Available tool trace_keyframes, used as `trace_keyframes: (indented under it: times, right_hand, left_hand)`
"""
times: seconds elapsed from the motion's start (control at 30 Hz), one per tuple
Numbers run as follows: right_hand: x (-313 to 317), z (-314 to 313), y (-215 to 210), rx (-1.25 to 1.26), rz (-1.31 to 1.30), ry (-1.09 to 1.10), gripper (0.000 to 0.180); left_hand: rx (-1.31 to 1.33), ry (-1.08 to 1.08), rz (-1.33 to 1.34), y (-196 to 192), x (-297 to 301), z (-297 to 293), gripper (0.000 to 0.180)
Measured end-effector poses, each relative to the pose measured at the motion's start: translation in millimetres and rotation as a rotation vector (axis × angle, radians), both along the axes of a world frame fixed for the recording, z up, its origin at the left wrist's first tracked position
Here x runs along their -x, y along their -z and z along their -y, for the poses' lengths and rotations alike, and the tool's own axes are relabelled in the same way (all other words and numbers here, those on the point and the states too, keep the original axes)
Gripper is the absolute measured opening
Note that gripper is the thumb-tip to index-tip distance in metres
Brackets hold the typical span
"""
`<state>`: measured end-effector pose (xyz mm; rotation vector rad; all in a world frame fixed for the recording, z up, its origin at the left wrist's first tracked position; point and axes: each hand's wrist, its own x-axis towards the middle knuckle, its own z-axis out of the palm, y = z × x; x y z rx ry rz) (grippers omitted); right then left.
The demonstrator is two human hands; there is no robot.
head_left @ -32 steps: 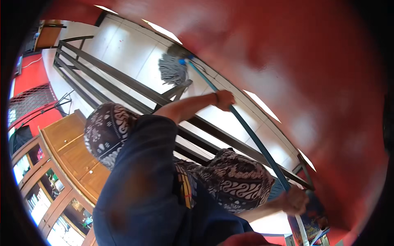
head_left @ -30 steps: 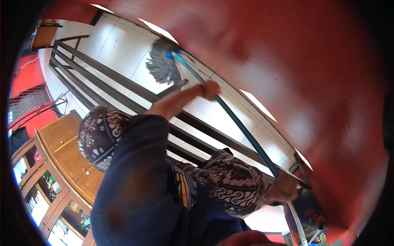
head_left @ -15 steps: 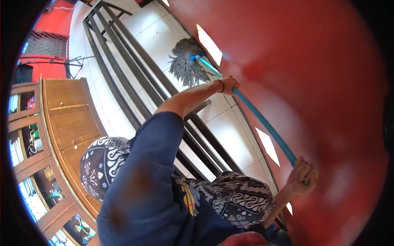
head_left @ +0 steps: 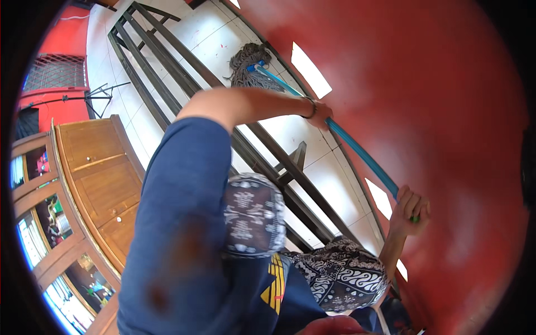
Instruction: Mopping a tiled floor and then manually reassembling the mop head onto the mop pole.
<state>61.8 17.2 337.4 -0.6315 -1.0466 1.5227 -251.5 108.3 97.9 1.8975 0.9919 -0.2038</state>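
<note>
A string mop with a turquoise handle runs diagonally from beside my right hip up to its grey strand head, which lies on the white tiles between a bench and the red wall. My left hand, with a dark band at the wrist, is wrapped round the handle partway along. Near the handle's upper end, my right hand is closed on it, a bit of green showing between the fingers. My left forearm covers part of the strands.
Long dark slatted benches stretch along the left of the mop. The red wall rises close on the right. Further left stand a wooden cabinet with glass panes and a thin black stand.
The mop head has slid a little away, toward the top of the view. My left hand has shifted slightly right, my right hand slightly up. My left patterned trouser leg has swung to the right.
</note>
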Motion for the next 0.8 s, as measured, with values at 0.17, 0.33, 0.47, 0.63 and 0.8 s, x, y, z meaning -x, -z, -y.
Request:
trace_keyframes:
  times: [0.17,0.33,0.47,0.63,0.8]
  right_hand:
    - [73.1,-18.1,2.3,-0.073,-0.018,-0.072,0.029]
    - [105.6,-31.2,-21.8,-0.137,-0.023,-0.154,0.028]
    - [123.0,-42.5,-31.7,-0.174,-0.064,-0.182,0.027]
    - [155.2,-35.2,-45.0,-0.263,-0.049,-0.220,0.026]
    - [181.3,-29.7,-64.3,-0.456,-0.121,-0.457,0.021]
  left_hand:
    - [-0.195,-0.349,-0.038,-15.7,66.7,18.1,0.043]
    - [-0.344,-0.507,-0.055,-22.8,82.6,24.0,0.039]
    - [-0.363,-0.674,-0.006,-26.5,95.2,32.2,0.035]
    - [-0.544,-0.723,-0.113,-30.5,114.5,48.3,0.034]
    - [-0.512,-0.793,-0.103,-43.6,132.8,73.1,0.040]
